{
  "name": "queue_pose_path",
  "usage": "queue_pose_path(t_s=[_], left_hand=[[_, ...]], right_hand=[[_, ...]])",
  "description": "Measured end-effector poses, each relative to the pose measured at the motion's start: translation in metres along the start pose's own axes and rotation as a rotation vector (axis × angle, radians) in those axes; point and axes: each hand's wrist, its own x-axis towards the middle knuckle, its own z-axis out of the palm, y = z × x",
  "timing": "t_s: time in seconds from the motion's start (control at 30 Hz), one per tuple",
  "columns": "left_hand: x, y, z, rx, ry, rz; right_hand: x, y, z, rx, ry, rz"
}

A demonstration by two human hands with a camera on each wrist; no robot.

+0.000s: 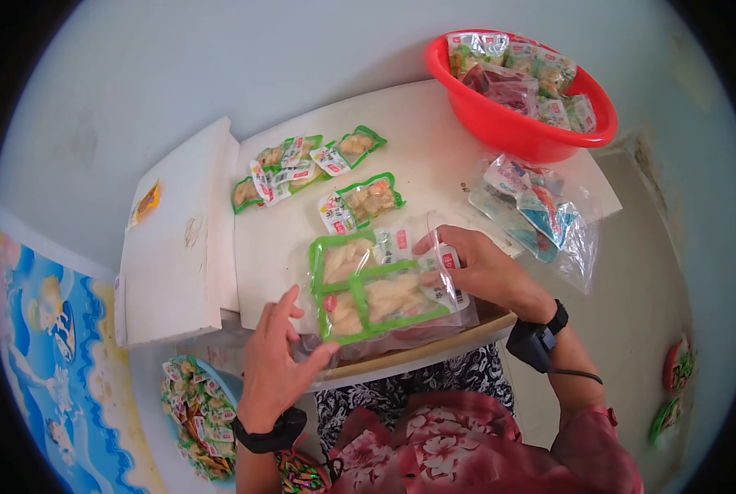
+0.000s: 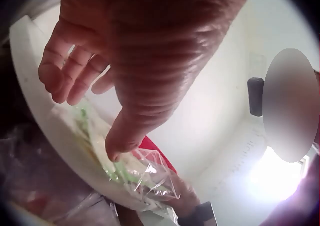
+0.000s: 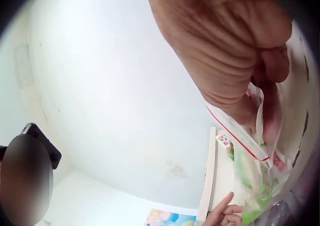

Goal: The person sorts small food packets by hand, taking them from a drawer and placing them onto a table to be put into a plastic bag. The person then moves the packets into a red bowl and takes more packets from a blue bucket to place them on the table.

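A clear zip bag [image 1: 443,280] lies at the table's front edge, holding several green-edged snack packets [image 1: 392,298] with pale pieces inside. My right hand [image 1: 481,265] grips the bag at its mouth, some fingers reaching inside; the right wrist view shows the red zip line [image 3: 239,136] beside those fingers. At the bag's other end is my left hand [image 1: 279,362], fingers spread and thumb right by the bag's lower corner. In the left wrist view the left thumb [image 2: 120,141] overlaps the clear film.
Several loose snack packets [image 1: 289,169] lie farther back, one [image 1: 361,203] nearer the bag. A red basin [image 1: 508,123] of packets stands back right, beside empty-looking clear bags [image 1: 541,210]. A white foam box [image 1: 178,239] stands left. Below it is a blue basin [image 1: 234,385] of packets.
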Motion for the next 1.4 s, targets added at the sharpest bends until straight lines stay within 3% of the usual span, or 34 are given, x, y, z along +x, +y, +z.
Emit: queue_pose_path(t_s=[0.07,0.27,0.37,0.47,0.57,0.67,0.77,0.87,1.07,1.17,1.27,1.4], left_hand=[[-0.014,-0.008,0.004,-0.073,-0.065,-0.096],[-0.022,-0.025,0.035,-0.256,0.019,0.018],[-0.024,-0.017,0.046,-0.379,0.027,-0.049],[-0.021,-0.012,0.051,-0.365,0.107,-0.020],[-0.022,-0.010,0.044,-0.426,0.072,0.025],[-0.024,-0.008,0.044,-0.524,0.036,-0.074],[-0.023,0.002,0.048,-0.693,0.060,-0.244],[-0.021,0.005,0.053,-0.717,0.081,-0.276],[-0.017,0.006,0.053,-0.661,0.051,-0.268],[-0.017,0.007,0.055,-0.682,0.077,-0.276],[-0.017,-0.005,0.058,-0.455,0.066,-0.161],[-0.016,-0.006,0.058,-0.419,0.076,-0.138]], right_hand=[[0.000,-0.004,0.003,0.071,-0.013,0.036],[0.002,-0.011,0.021,0.062,0.023,0.010],[0.007,-0.010,0.036,0.153,0.039,0.102],[0.014,0.007,0.046,-0.023,0.095,-0.127],[0.017,0.015,0.045,-0.081,0.049,-0.232],[0.011,0.005,0.044,-0.163,0.019,-0.205],[-0.002,-0.006,0.041,-0.034,0.045,-0.140],[-0.004,0.015,0.035,0.140,0.191,-0.095],[0.001,0.010,0.016,0.028,0.279,-0.099],[0.018,0.015,0.014,-0.133,0.197,-0.134],[0.038,0.031,0.028,0.100,0.207,-0.219],[0.046,0.031,0.037,0.150,0.340,-0.242]])
